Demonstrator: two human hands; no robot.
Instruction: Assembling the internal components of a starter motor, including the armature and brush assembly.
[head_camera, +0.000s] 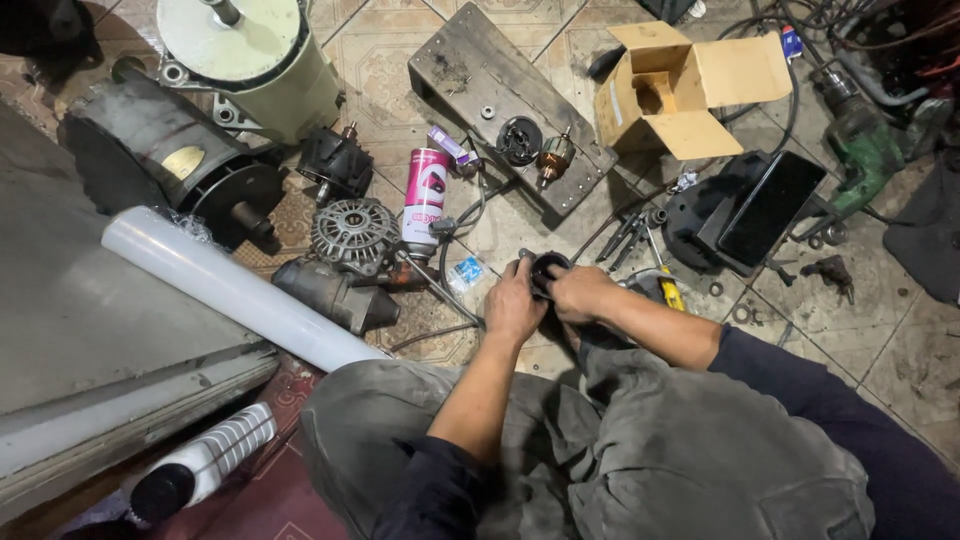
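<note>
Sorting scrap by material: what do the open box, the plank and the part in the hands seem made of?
Box: plain brown cardboard, matte, folded flaps. Plank: likely wood, grey, worn, stained. Part held by both hands: black, dull, ring-shaped; probably metal or plastic, too small to tell.

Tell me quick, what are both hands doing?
Left hand: closed on the black part.
Right hand: closed on the same black part.

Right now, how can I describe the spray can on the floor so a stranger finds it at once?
Start at the long wooden board lying on the tiled floor. Just left of its near end stands the spray can, beside a ribbed grey alternator. It alone is pink and white among dark, greasy metal parts.
</note>
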